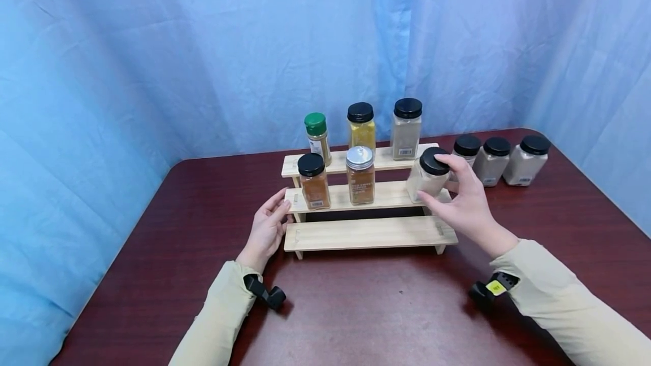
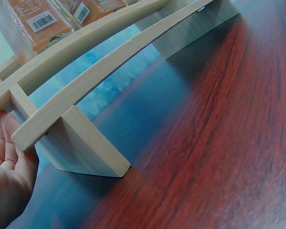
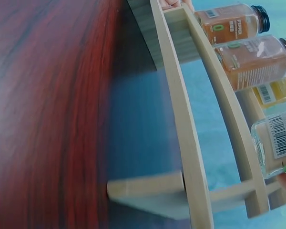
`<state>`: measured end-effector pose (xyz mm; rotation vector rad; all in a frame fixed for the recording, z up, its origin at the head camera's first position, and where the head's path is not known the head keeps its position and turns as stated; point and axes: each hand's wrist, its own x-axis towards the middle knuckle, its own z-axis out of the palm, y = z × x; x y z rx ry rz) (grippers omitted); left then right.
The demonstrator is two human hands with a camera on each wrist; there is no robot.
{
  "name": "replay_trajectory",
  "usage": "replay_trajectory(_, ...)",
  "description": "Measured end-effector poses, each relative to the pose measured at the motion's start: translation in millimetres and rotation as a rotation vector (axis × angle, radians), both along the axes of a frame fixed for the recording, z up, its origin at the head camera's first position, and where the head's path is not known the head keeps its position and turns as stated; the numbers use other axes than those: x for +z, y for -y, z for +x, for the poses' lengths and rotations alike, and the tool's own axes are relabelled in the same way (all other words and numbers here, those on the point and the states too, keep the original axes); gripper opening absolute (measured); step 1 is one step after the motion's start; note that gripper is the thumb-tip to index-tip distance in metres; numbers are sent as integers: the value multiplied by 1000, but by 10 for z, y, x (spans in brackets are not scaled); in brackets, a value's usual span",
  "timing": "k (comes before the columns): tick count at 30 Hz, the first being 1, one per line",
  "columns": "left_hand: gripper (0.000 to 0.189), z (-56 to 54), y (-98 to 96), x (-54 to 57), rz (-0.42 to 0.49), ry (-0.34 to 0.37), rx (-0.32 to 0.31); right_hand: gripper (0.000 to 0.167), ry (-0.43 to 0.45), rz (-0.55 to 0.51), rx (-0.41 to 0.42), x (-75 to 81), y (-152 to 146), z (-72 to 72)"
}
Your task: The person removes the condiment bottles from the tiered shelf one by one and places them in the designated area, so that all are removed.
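A three-tier wooden rack (image 1: 371, 233) stands on the table. My left hand (image 1: 265, 230) holds the left end of its middle tier, fingers at the edge. With thumb and fingers, my right hand (image 1: 470, 202) grips a clear square jar (image 1: 424, 182) of pale contents with a black lid, slightly tilted at the middle tier's right end. The right wrist view shows its barcode label (image 3: 280, 136); whether its base fully touches the wood, I cannot tell. On the same tier stand an orange-brown spice jar (image 1: 315, 190) with a black lid and another (image 1: 361, 182) with a silver lid.
The top tier bears a green-capped bottle (image 1: 317, 137), a yellow spice jar (image 1: 361, 129) and a grey-looking jar (image 1: 406, 131). Right of the rack, three black-lidded jars, one at the far right (image 1: 526, 162), stand on the dark red table (image 1: 356, 309). Blue curtains (image 1: 254, 61) hang behind.
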<state>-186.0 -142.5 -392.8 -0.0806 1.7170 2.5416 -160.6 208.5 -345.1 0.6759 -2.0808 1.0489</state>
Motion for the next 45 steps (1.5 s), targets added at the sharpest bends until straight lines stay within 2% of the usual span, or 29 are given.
replay_trajectory(2,47,-2,0,-4,-1,0,-2,64,-22,2,15,1,-59,10)
replay_trajectory(4,47,-2,-1,-6,-8,0,-2,60,-38,2,24,1,-120,20)
replay_trajectory(7,47,-3,-4,-4,-9,0,3,73,-52,8,13,2,-210,37)
replay_trajectory(10,47,-3,-5,-1,-5,-1,6,77,-40,21,-15,-1,-290,65)
replay_trajectory(13,47,-2,-5,1,-2,0,5,78,-33,28,-30,-4,-362,94)
replay_trajectory(20,47,-7,-5,6,-2,-4,5,77,-38,-19,-10,-27,-505,111)
replay_trajectory(28,47,-7,-9,-4,2,4,13,67,-6,-18,-43,-39,-644,163)
replay_trajectory(32,48,-1,-6,-4,2,3,12,71,22,-11,-76,-63,-689,186)
replay_trajectory(35,48,-1,1,-1,2,-2,8,75,31,-3,-94,-116,-717,172)
replay_trajectory(38,48,-3,7,3,-2,-4,10,64,14,-6,-85,-191,-741,120)
replay_trajectory(41,48,-4,9,3,-9,-1,7,68,9,-7,-88,-256,-763,74)
replay_trajectory(45,49,-3,11,-2,-21,4,-5,61,47,41,-128,-284,-800,58)
